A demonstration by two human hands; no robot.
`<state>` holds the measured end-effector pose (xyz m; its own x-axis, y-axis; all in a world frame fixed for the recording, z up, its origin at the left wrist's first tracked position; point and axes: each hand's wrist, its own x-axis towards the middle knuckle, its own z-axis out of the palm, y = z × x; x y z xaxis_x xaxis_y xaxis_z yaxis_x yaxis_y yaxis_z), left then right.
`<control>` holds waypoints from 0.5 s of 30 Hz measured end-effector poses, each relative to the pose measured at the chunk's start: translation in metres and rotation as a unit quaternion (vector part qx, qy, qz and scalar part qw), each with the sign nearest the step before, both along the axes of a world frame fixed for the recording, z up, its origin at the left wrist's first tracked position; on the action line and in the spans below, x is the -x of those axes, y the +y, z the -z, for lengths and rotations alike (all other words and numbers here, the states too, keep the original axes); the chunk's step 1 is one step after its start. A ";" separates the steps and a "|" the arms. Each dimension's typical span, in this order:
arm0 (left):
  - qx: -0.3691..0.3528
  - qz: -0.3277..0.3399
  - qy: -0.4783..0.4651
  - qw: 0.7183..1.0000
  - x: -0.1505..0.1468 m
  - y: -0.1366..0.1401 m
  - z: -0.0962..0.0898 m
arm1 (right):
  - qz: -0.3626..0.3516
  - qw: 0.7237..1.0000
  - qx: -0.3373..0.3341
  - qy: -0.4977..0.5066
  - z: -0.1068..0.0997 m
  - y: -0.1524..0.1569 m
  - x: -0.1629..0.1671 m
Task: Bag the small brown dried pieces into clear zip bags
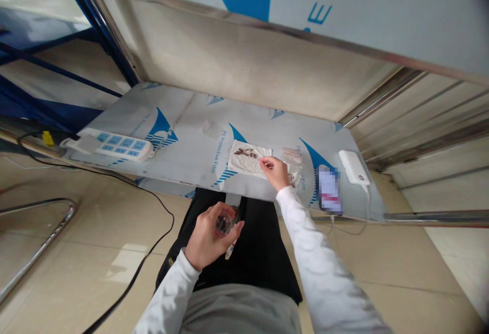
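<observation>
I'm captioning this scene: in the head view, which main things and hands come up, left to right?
Power strip, left hand with clear cup, white sheet, right hand, pixelated phone, white corded device.

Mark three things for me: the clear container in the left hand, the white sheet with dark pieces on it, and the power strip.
Clear container (225,222), head view: middle of its round face.
White sheet (245,165), head view: bare area below the dark pieces.
Power strip (123,146), head view: middle of its socket face.

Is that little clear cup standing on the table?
No, the left hand holds the clear cup over the black trousers, off the table.
</observation>
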<state>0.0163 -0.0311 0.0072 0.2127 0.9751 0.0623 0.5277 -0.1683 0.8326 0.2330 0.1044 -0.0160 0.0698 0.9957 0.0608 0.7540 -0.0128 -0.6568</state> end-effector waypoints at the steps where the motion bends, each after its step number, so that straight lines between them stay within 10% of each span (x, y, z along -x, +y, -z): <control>1: 0.012 -0.004 -0.016 1.000 0.000 -0.001 0.000 | 0.013 1.000 0.007 -0.017 0.010 0.019 -0.001; 15: 0.003 -0.013 -0.057 0.998 0.007 0.000 0.016 | 0.058 0.988 0.048 -0.131 0.041 0.070 0.018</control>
